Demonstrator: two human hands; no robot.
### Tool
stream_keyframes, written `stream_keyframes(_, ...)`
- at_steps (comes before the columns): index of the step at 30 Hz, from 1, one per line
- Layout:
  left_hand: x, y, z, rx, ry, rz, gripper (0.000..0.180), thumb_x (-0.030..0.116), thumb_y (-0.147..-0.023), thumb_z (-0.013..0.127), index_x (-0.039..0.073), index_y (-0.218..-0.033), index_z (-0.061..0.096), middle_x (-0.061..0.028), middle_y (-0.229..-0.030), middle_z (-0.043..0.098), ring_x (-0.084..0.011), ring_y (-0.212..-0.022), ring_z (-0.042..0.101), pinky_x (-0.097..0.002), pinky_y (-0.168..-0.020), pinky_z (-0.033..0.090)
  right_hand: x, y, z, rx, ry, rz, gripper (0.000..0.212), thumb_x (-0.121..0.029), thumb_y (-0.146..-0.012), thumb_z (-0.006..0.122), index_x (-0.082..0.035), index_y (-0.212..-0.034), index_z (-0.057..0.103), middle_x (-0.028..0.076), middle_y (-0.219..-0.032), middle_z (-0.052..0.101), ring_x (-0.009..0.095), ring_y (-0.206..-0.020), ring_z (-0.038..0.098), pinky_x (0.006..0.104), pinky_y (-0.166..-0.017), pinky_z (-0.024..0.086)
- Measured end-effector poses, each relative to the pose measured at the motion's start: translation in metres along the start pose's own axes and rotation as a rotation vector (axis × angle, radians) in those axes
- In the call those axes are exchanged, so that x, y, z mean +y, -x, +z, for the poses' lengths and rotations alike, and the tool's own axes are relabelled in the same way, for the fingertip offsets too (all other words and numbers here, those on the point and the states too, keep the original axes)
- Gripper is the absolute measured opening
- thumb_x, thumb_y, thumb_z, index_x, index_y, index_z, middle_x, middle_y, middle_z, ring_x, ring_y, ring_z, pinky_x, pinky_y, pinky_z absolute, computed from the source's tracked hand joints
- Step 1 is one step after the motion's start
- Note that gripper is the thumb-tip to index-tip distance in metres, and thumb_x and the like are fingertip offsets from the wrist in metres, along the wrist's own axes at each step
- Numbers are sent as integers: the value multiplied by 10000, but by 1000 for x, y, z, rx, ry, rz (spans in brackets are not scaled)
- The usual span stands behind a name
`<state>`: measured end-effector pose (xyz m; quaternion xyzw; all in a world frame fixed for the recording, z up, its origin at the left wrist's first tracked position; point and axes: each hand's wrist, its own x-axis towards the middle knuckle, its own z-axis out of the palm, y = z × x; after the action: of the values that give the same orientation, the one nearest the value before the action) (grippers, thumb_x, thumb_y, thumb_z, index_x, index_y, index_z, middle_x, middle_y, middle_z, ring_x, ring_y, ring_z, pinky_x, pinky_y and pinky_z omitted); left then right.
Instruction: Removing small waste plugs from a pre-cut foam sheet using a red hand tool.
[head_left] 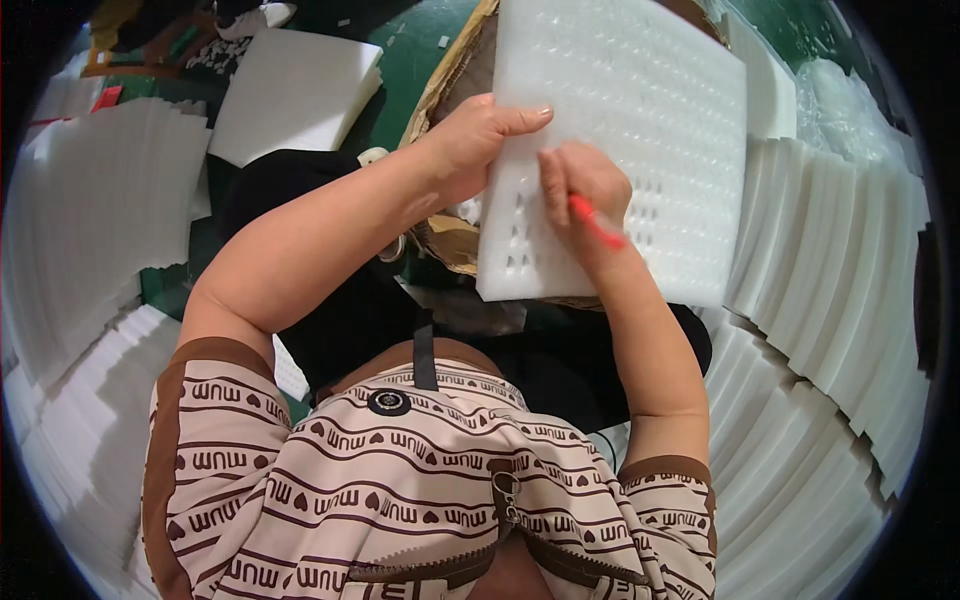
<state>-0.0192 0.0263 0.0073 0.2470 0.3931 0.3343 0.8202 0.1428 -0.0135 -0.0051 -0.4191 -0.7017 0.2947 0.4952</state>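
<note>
Left hand [478,135] with closed grip on the left edge of a white perforated foam sheet [640,110] held over the lap; right hand [585,190] pinches a red tool [597,222] against it; stacked foam sheets [840,240] at right.

The foam sheet [620,130] looks soft, white and matt, its face dimpled with punched slots; the stick [597,222] lying across it is smooth, glossy red plastic; left of the sheet, torn cardboard [452,75] shows rough brown paper; right of it, stacked foam sheets [830,250] look equally matt.
</note>
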Motion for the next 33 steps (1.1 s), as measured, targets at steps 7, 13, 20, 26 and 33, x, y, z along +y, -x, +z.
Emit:
stream_keyframes(7,3,0,-2,10,11,16,277,159,-870,598,-21,-1072,533,-154,-927,637,-214,-772,646,-332,-699,536,-4,-7,-1,93,-196,66,236,44,-818,457,-62,-607,455,22,-589,430,132,-525,349,257,-502,312)
stream_keyframes(13,-3,-1,-3,-54,4,12,281,178,-881,591,-20,-1072,536,-148,-940,633,-197,-787,640,-323,-715,531,-13,-6,7,-86,243,-72,241,35,-824,484,-55,-602,459,24,-577,433,131,-515,353,252,-494,316)
stream_keyframes(20,-2,1,3,7,8,8,276,190,-894,573,-31,-1058,542,-145,-938,627,-185,-797,623,-308,-715,517,-21,0,1,19,-214,140,280,-53,-906,441,-56,-627,465,13,-611,439,139,-547,348,261,-519,325)
stream_keyframes(26,1,-2,-3,5,-90,84,255,183,-895,564,-54,-989,561,-160,-920,622,-203,-748,608,-325,-666,513,-19,-9,17,55,31,-19,231,2,-846,477,-34,-618,468,25,-577,434,136,-503,361,266,-479,330)
stream_keyframes(33,-9,-1,-1,-103,-126,27,190,202,-894,559,29,-963,599,2,-748,546,-52,-613,422,-187,-524,361,-8,4,18,-51,636,-314,210,-133,-809,634,-125,-635,516,37,-597,496,196,-465,421,309,-442,361)
